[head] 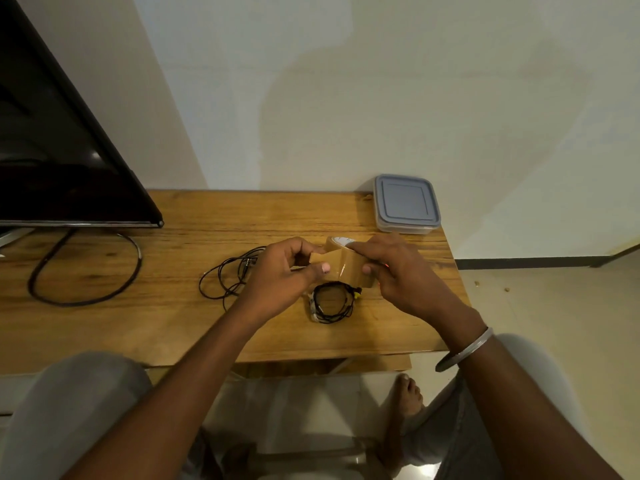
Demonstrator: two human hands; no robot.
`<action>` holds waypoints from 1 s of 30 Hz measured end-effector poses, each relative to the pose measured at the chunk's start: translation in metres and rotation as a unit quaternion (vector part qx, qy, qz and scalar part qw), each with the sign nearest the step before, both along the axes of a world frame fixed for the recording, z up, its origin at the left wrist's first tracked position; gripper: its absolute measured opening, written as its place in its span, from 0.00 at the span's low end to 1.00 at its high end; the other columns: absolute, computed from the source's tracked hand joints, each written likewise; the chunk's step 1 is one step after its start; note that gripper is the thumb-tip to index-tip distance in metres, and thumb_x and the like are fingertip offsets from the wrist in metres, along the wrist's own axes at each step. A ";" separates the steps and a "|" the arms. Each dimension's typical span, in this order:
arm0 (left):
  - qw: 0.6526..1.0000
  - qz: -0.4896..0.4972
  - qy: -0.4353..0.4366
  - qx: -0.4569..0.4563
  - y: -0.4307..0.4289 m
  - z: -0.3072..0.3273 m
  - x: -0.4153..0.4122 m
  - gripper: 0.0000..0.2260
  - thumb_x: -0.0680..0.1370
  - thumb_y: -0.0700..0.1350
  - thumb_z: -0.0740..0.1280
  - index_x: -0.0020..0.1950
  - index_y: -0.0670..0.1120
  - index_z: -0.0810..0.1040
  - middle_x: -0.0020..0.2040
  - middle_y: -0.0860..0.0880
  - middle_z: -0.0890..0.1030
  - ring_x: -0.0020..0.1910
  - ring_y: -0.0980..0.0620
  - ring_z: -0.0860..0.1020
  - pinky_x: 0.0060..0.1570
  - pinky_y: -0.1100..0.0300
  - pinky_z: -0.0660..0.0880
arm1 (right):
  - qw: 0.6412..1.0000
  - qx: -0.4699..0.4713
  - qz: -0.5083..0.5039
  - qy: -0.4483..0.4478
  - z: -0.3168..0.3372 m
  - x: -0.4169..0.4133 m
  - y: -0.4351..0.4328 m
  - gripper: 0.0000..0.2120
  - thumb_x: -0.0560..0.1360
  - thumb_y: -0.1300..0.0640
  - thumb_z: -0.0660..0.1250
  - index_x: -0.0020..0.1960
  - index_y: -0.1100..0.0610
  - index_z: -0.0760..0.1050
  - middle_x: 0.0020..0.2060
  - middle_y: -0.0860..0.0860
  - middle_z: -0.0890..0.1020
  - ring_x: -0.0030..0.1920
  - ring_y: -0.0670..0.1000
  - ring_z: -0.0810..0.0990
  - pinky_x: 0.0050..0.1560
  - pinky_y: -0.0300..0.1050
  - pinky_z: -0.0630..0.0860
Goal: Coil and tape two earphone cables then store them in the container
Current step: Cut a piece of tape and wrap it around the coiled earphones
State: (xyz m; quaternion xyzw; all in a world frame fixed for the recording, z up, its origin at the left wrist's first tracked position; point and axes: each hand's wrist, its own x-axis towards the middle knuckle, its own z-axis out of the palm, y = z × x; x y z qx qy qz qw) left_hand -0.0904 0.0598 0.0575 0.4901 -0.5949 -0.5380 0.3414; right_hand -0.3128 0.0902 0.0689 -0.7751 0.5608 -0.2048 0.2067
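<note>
With left hand (280,275) pinching the tape end (325,259) and right hand (405,275) gripping the roll (351,265) — draw a short, taut strip above the coiled cable (317,304) on the table (173,323).

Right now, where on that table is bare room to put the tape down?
Bare wood runs along the table's back edge between monitor and lidded container, and along the front edge left of the coiled earphone. Crowded under the left hand and right hand, around the loose cable.
</note>
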 end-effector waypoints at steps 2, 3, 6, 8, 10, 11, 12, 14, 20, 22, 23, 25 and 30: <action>0.999 0.012 0.027 0.041 -0.003 -0.003 -0.003 0.02 0.75 0.39 0.73 0.45 0.44 0.82 0.51 0.49 0.86 0.52 0.48 0.83 0.56 0.48 0.80 | 1.000 -0.008 -0.012 -0.010 -0.004 -0.005 -0.005 0.20 0.76 0.68 0.65 0.67 0.55 0.77 0.50 0.48 0.78 0.52 0.50 0.72 0.54 0.42 0.68; 0.998 0.019 0.034 0.051 -0.005 -0.004 -0.005 0.01 0.75 0.38 0.72 0.44 0.43 0.82 0.50 0.48 0.86 0.51 0.46 0.83 0.56 0.47 0.80 | 1.000 -0.009 -0.014 -0.017 -0.006 -0.008 -0.008 0.20 0.76 0.68 0.65 0.67 0.55 0.77 0.51 0.50 0.79 0.53 0.52 0.73 0.54 0.45 0.69; 0.993 0.036 0.060 0.091 -0.008 -0.008 -0.006 0.03 0.77 0.37 0.70 0.44 0.43 0.81 0.46 0.43 0.84 0.48 0.46 0.83 0.57 0.43 0.79 | 1.000 0.005 -0.001 -0.023 -0.010 -0.014 -0.015 0.21 0.77 0.69 0.65 0.67 0.56 0.77 0.51 0.49 0.78 0.53 0.50 0.73 0.51 0.43 0.67; 0.989 0.040 0.080 0.116 -0.009 -0.010 -0.004 0.04 0.78 0.37 0.69 0.44 0.43 0.80 0.45 0.42 0.83 0.48 0.46 0.82 0.59 0.41 0.78 | 0.999 0.015 0.007 -0.030 -0.013 -0.015 -0.019 0.21 0.77 0.69 0.65 0.68 0.54 0.76 0.52 0.47 0.77 0.53 0.49 0.72 0.51 0.40 0.67; 0.990 0.045 0.077 0.108 -0.010 -0.011 -0.003 0.04 0.79 0.38 0.68 0.44 0.44 0.79 0.45 0.42 0.82 0.49 0.45 0.81 0.59 0.40 0.77 | 0.999 0.008 0.004 -0.039 -0.017 -0.014 -0.021 0.21 0.77 0.68 0.64 0.68 0.54 0.76 0.53 0.49 0.78 0.54 0.50 0.73 0.53 0.41 0.68; 0.991 0.048 0.074 0.100 -0.010 -0.012 -0.003 0.03 0.79 0.39 0.68 0.45 0.43 0.78 0.46 0.41 0.82 0.49 0.44 0.81 0.58 0.41 0.77 | 0.999 0.002 -0.007 -0.045 -0.020 -0.012 -0.021 0.21 0.77 0.67 0.65 0.68 0.54 0.76 0.53 0.50 0.78 0.54 0.51 0.73 0.54 0.42 0.69; 0.991 0.054 0.076 0.095 -0.011 -0.013 -0.004 0.02 0.79 0.39 0.68 0.46 0.41 0.78 0.46 0.41 0.81 0.49 0.44 0.81 0.57 0.42 0.78 | 0.998 -0.008 -0.030 -0.051 -0.024 -0.008 -0.020 0.21 0.77 0.66 0.65 0.68 0.54 0.76 0.54 0.51 0.77 0.56 0.51 0.73 0.56 0.43 0.70; 0.985 0.074 0.107 0.114 -0.010 -0.016 -0.007 0.03 0.79 0.39 0.67 0.47 0.40 0.76 0.47 0.40 0.81 0.52 0.42 0.82 0.55 0.46 0.81 | 0.992 -0.035 -0.110 -0.057 -0.029 0.001 -0.016 0.19 0.78 0.63 0.67 0.68 0.54 0.75 0.57 0.51 0.76 0.59 0.51 0.72 0.59 0.43 0.71; 0.935 0.131 0.255 0.210 -0.004 -0.012 -0.018 0.04 0.79 0.38 0.67 0.51 0.39 0.75 0.48 0.40 0.85 0.49 0.43 0.85 0.47 0.53 0.83 | 0.954 -0.053 -0.284 -0.085 -0.038 -0.009 -0.005 0.10 0.77 0.62 0.69 0.58 0.56 0.79 0.50 0.49 0.79 0.50 0.49 0.78 0.47 0.36 0.72; 0.919 0.135 0.289 0.233 -0.005 -0.010 -0.019 0.04 0.79 0.37 0.67 0.52 0.38 0.74 0.49 0.40 0.85 0.49 0.43 0.85 0.48 0.52 0.83 | 0.951 -0.004 -0.307 -0.046 -0.050 -0.014 0.000 0.07 0.77 0.63 0.67 0.53 0.57 0.80 0.47 0.51 0.82 0.48 0.51 0.80 0.47 0.41 0.76; 0.909 0.138 0.308 0.246 -0.005 -0.009 -0.019 0.04 0.79 0.37 0.66 0.53 0.38 0.74 0.51 0.38 0.84 0.49 0.43 0.85 0.48 0.51 0.83 | 0.949 0.017 -0.315 -0.015 -0.055 -0.014 0.002 0.07 0.77 0.63 0.67 0.52 0.57 0.81 0.47 0.52 0.83 0.48 0.52 0.80 0.47 0.46 0.78; 0.888 0.145 0.343 0.268 -0.008 -0.007 -0.018 0.03 0.80 0.36 0.65 0.53 0.38 0.74 0.53 0.36 0.83 0.50 0.42 0.85 0.48 0.50 0.83 | 0.939 0.045 -0.338 0.041 -0.062 -0.013 0.004 0.07 0.77 0.61 0.66 0.53 0.56 0.80 0.50 0.53 0.82 0.49 0.53 0.80 0.48 0.51 0.79; 0.861 0.144 0.395 0.287 -0.012 -0.008 -0.010 0.14 0.80 0.37 0.64 0.65 0.36 0.72 0.56 0.35 0.83 0.53 0.40 0.84 0.52 0.49 0.82 | 0.921 0.061 -0.371 0.099 -0.062 -0.006 0.000 0.10 0.79 0.51 0.65 0.54 0.57 0.77 0.51 0.57 0.80 0.48 0.57 0.80 0.45 0.51 0.78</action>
